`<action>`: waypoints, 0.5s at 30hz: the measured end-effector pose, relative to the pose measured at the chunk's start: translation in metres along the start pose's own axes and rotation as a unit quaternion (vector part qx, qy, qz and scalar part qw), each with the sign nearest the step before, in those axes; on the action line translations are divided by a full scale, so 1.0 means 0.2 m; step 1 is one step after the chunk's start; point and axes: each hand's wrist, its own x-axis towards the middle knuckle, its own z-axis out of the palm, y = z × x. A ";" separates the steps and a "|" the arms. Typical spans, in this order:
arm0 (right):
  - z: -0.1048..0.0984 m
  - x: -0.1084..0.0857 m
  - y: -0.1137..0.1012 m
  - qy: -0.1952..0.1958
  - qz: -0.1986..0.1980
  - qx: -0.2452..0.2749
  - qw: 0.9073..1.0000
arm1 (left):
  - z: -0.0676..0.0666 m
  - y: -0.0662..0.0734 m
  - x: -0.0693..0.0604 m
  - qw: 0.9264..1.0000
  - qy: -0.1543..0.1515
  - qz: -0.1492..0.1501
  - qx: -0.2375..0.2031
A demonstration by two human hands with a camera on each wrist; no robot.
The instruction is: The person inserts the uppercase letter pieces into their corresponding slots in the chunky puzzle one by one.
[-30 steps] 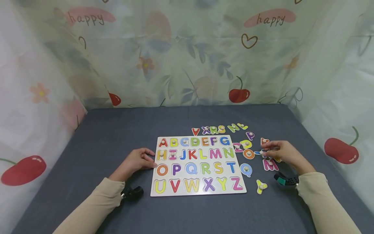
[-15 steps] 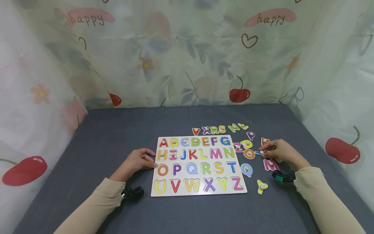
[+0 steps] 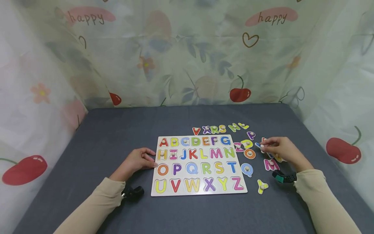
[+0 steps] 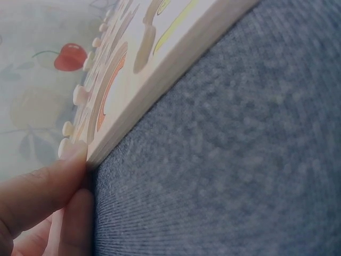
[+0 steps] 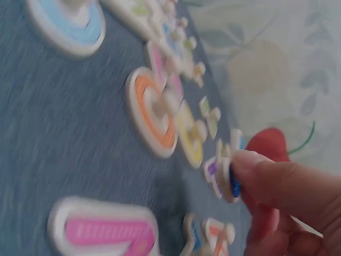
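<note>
A white alphabet puzzle board (image 3: 201, 176) lies on the table; A to G, H and I carry peg knobs, while the other letter places show none. My left hand (image 3: 140, 159) holds its left edge, thumb on the rim and fingers against the side in the left wrist view. To the right of the board, my right hand (image 3: 281, 149) pinches a blue letter piece (image 5: 234, 181) by its knob, raised above the table. Which letter it is cannot be told. Beneath that hand lie partly hidden pieces and a pink M piece (image 3: 271, 164).
Near the board's right edge are an orange O piece (image 3: 249, 153), a blue Q piece (image 3: 247, 169) and a yellow Y piece (image 3: 262, 186). Several more letters, including a V piece (image 3: 196, 131), line the back. A printed curtain (image 3: 187, 65) stands behind the table.
The right hand has picked up the blue piece from beside the orange O and moved it slightly away from me. The left hand stays at the board's edge.
</note>
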 end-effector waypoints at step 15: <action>0.19 0.13 -0.40 0.059 -0.050 0.061 0.995 | 0.01 0.00 0.00 1.000 0.002 -0.008 -0.001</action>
